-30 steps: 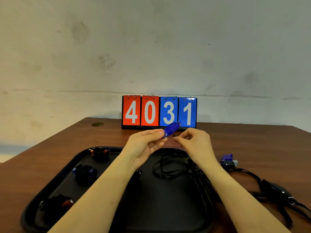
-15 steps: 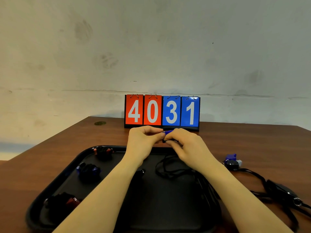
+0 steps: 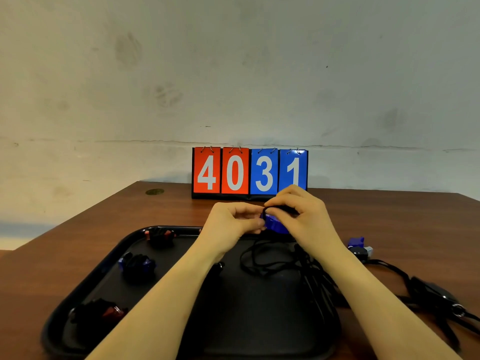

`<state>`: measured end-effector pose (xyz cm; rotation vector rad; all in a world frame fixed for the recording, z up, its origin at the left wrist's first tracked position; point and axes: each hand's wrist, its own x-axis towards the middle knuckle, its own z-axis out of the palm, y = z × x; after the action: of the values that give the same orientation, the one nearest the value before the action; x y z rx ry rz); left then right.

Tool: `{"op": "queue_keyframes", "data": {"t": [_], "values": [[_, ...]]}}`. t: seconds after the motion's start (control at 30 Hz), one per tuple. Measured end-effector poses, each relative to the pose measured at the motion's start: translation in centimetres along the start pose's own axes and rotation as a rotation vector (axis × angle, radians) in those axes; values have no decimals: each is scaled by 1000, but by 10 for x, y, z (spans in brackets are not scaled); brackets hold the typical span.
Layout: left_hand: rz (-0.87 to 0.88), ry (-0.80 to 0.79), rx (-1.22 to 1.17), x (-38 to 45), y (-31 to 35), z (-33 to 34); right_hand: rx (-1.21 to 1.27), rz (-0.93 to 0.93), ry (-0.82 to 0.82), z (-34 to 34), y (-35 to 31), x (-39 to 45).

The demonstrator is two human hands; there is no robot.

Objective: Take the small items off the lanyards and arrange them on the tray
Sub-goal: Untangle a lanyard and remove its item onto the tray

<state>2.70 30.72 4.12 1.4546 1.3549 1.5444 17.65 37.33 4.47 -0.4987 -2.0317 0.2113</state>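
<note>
- Blue small item point(image 3: 273, 225) sits pinched between both grips, left hand point(image 3: 233, 222) and right hand point(image 3: 301, 216) closed on it above the tray's point(image 3: 109, 271) far edge; its black cord loops over the right fingers.
- Three dark items lie on the tray left of the grips.
- Judged: several lanyards point(image 3: 275, 258) remain below and right on the bench point(image 3: 389, 216).

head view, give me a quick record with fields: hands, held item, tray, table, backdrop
hands: left hand and right hand pinch one item together above the tray's far edge
held item: blue item, black cord looped at it
tray: black tray holding three small dark items and loose cords
table: another blue item and lanyards right of tray
backdrop: flip scoreboard reads 4031
</note>
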Motion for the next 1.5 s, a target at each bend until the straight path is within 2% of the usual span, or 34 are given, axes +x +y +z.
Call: {"op": "queue_keyframes", "data": {"t": [0.33, 0.47, 0.6, 0.7, 0.83, 1.13, 1.3, 1.4, 1.5], "values": [[-9, -95, -43, -4, 8, 0, 395, 409, 6, -14, 1, 2], [11, -129, -175, -6, 11, 1, 514, 500, 29, -17, -1, 4], [34, -45, -379, -4, 11, 0, 505, 553, -17, -15, -3, 3], [38, 37, -495, -1, 9, -1, 496, 535, -68, -11, -5, 1], [38, 138, -466, 2, 6, -2, 489, 512, -130, -8, -6, 0], [22, 264, -242, 4, 3, -2, 650, 481, -282, -10, -10, 0], [37, 285, -109, 7, 0, -3, 727, 453, -255, -14, -14, 0], [83, 260, -8, 7, -1, -3, 556, 382, -146, -14, -16, 0], [99, 238, 56, 5, 1, -1, 245, 169, -41, -8, -14, 0]]}}
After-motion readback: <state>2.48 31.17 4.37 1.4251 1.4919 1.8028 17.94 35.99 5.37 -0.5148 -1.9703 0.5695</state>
